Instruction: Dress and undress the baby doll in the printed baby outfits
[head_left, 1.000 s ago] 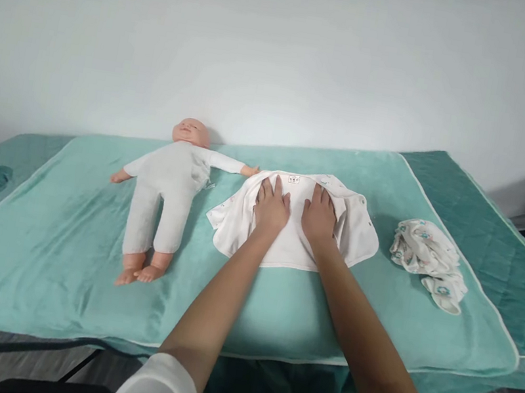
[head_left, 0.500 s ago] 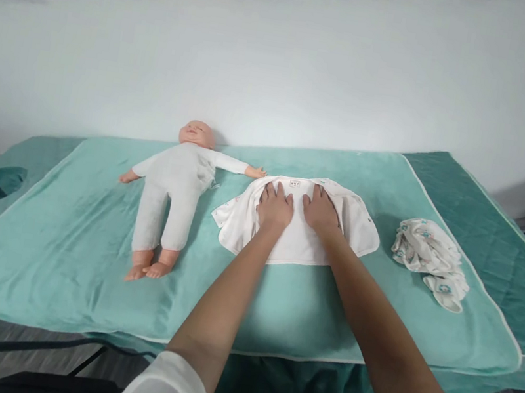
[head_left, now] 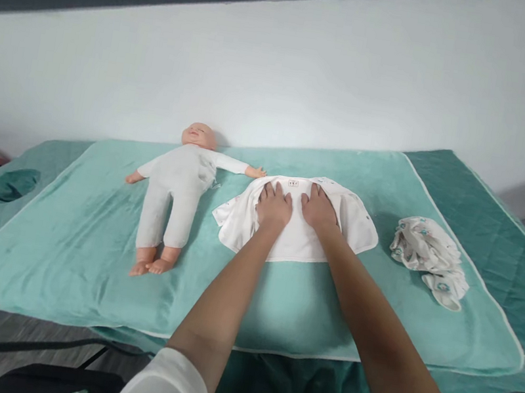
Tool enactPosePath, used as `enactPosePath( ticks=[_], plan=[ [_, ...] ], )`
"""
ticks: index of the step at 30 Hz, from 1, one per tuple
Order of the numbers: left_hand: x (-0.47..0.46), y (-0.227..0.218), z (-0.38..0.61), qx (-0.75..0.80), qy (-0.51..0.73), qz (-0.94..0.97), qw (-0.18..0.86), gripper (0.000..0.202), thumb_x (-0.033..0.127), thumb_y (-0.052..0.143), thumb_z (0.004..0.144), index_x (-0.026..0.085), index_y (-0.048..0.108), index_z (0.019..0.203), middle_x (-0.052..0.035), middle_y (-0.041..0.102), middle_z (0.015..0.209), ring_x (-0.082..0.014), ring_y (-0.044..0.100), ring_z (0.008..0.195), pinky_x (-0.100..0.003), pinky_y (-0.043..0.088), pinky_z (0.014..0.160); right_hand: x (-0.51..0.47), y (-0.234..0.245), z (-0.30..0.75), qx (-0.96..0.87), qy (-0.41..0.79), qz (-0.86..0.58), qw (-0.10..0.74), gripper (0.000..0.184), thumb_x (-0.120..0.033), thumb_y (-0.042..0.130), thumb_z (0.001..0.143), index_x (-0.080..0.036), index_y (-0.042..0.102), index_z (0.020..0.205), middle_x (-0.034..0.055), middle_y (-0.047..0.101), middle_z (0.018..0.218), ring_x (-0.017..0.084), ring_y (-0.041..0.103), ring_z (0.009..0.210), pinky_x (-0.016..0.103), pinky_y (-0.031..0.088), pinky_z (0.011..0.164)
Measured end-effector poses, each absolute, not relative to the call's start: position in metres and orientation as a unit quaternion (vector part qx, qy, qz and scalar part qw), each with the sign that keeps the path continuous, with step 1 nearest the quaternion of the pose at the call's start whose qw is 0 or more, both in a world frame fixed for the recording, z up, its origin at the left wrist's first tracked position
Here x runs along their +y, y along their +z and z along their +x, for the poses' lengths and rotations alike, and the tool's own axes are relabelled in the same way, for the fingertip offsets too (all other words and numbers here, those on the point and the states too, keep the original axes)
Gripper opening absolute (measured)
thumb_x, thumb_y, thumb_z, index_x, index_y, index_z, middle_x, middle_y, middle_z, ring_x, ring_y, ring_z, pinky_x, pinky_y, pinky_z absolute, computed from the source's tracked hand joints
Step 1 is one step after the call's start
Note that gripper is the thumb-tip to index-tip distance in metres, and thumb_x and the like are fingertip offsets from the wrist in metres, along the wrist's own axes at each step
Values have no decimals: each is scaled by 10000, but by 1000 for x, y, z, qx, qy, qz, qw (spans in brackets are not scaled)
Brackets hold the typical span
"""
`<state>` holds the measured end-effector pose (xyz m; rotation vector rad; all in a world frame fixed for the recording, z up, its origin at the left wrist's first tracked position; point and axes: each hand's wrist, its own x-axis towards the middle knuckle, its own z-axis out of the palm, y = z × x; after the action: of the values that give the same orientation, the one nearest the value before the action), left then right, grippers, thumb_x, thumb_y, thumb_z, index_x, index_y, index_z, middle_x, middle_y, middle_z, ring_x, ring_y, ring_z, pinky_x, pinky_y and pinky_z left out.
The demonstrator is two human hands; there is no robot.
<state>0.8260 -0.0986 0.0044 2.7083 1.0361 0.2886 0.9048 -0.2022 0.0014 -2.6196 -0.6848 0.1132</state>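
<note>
A small white baby garment [head_left: 352, 227] lies spread on a teal towel [head_left: 58, 257] over a padded table. My left hand [head_left: 273, 206] and my right hand [head_left: 319, 209] rest flat on its middle, side by side, fingers stretched out toward the wall. A baby doll [head_left: 175, 186] in a pale grey suit lies on its back to the left of the garment. Its outstretched hand nearly touches the garment's edge.
A crumpled white patterned cloth [head_left: 430, 256] sits on the towel to the right. A darker green quilted cover [head_left: 499, 241] shows beyond the towel's right edge. A white wall runs behind the table. A dark green bundle [head_left: 10, 184] lies at the far left.
Both hands stay flat on the garment, sliding slightly up toward its collar. The camera view has drifted, so everything sits a little further right in the picture.
</note>
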Motion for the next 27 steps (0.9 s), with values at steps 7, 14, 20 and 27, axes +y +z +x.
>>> enactPosePath(
  ticks=[7, 14, 20, 27],
  plan=[
    [-101, 6, 826, 353, 102, 925, 102, 608, 452, 293, 1005, 202, 417, 1546, -120, 405, 1619, -322, 410, 1449, -526, 456, 1120, -201, 3, 901, -244, 29, -948, 204, 630, -358, 270, 1038, -30, 306, 1574, 224, 412, 1574, 338, 470, 1407, 434, 390, 1159],
    [-102, 7, 826, 353, 108, 924, 102, 595, 441, 298, 1006, 201, 429, 1534, -127, 404, 1617, -327, 407, 1449, -527, 450, 1124, -210, 3, 880, -334, 2, -933, 138, 596, -327, 306, 1054, -3, 350, 1553, 241, 273, 1644, 311, 277, 1536, 421, 260, 1240],
    [-101, 9, 825, 348, 112, 925, 105, 583, 438, 304, 1006, 198, 446, 1518, -133, 417, 1604, -337, 424, 1433, -533, 449, 1123, -222, 5, 879, -425, -11, -879, 215, 468, -266, 416, 1017, -81, 546, 1427, 173, 410, 1594, 289, 325, 1514, 458, 268, 1250],
    [-101, 8, 825, 350, 114, 924, 106, 553, 437, 327, 1004, 228, 465, 1496, -121, 430, 1593, -324, 423, 1429, -523, 468, 1106, -248, 42, 916, -414, -95, -865, 265, 400, -250, 472, 970, -188, 620, 1336, 110, 595, 1432, 305, 537, 1323, 472, 430, 1133]
  ],
)
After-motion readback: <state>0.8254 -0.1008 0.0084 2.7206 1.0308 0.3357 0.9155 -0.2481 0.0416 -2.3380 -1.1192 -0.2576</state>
